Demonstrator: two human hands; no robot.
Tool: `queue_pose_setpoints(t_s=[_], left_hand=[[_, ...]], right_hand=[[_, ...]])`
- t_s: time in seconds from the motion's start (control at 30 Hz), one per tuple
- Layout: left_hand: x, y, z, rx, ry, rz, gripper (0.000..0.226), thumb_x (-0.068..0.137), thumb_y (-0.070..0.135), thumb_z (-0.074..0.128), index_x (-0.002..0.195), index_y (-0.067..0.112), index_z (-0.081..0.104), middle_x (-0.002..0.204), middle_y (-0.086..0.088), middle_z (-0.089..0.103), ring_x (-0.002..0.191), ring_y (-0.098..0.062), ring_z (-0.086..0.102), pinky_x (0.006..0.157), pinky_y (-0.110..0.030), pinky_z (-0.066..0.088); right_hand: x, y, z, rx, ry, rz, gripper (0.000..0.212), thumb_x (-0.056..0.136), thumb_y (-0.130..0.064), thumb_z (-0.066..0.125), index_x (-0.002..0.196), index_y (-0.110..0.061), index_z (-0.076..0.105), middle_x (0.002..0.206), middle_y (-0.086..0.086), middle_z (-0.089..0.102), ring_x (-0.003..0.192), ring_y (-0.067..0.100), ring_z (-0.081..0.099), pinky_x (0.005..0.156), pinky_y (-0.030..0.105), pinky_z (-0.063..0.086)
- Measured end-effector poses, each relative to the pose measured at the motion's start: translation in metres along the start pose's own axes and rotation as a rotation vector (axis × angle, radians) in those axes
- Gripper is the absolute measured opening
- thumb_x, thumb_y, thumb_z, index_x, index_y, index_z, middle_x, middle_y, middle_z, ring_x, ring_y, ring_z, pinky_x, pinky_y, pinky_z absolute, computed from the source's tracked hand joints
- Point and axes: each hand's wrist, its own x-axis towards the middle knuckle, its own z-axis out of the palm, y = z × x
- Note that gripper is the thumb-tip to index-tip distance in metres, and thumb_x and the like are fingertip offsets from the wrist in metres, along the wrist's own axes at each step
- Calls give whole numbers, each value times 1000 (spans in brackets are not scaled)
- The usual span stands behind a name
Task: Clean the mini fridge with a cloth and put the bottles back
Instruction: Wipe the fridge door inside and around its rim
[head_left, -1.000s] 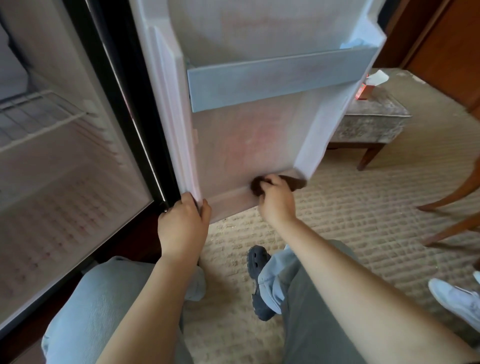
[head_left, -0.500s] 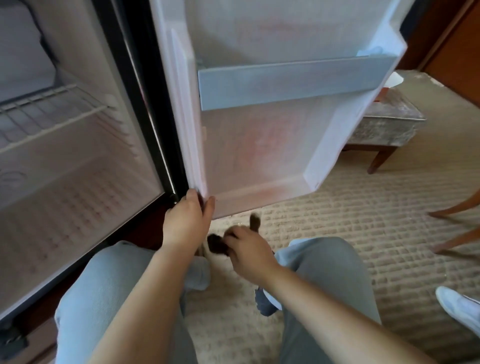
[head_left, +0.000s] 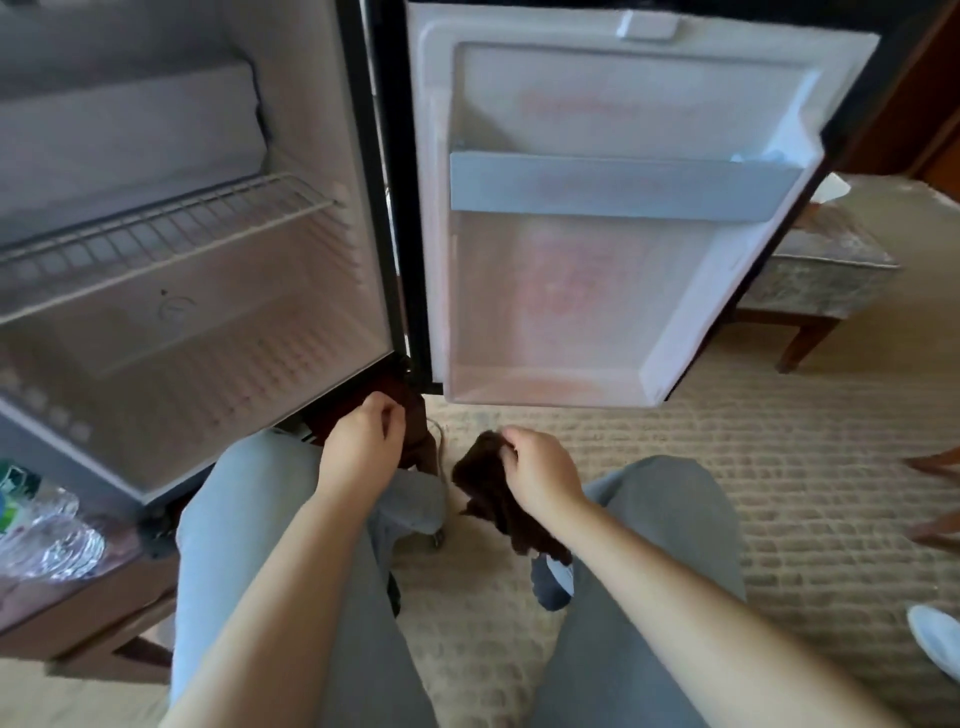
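Seemingly wiping done, we gripped the cloth (head_left: 480, 480) in our right hand (head_left: 543, 475), left hand (head_left: 358, 449) loosely curled, empty; bottles (head_left: 47, 530) lay outside the fridge (head_left: 208, 353).

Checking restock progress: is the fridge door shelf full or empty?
Empty. Nothing stands behind the door shelf rail; bottles lie outside, left of the fridge.
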Motion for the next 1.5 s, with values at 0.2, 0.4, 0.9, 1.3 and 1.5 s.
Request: queue_pose_setpoints(t_s=[0.2, 0.4, 0.9, 1.3, 1.5], left_hand=[[-19, -5, -2, -2, -35, 42, 16, 97, 23, 49, 104, 14, 59, 82, -4, 65, 66, -20, 57, 55, -29, 37], [-24, -6, 1, -72, -129, 138, 28, 92, 22, 58, 120, 21, 57, 93, 6, 62, 80, -14, 57, 69, -28, 43], [-13, 2, 21, -77, -278, 287, 30, 91, 28, 62, 68, 9, 61, 59, 2, 53, 61, -15, 53, 58, -28, 36], [36, 7, 27, -124, -145, 160, 29, 92, 33, 58, 118, 22, 59, 92, 13, 66, 77, -8, 62, 73, -32, 52], [58, 13, 41, 49, 48, 228, 39, 91, 47, 55, 111, 14, 59, 91, 2, 66, 75, -18, 63, 63, -35, 51]], right_hand=[[-2, -15, -11, -10, 8, -61, 29, 98, -13, 44, 119, -15, 63, 108, 4, 68, 95, 24, 62, 72, 32, 47], [3, -31, -17, 63, 77, -104, 26, 97, -10, 44, 116, -11, 62, 104, 5, 67, 92, 23, 61, 73, 28, 45], [-4, -9, -19, 481, -436, 83, 44, 93, -38, 59, 133, -36, 42, 123, -21, 53, 113, -1, 51, 98, 26, 43], [81, 5, -35, 14, 347, 191, 31, 87, -5, 55, 116, -11, 64, 100, 11, 68, 91, 32, 61, 74, 29, 44], [89, 4, 41, -239, 162, -105, 37, 69, -3, 66, 106, -3, 70, 101, 14, 63, 93, 35, 57, 82, 41, 51]])
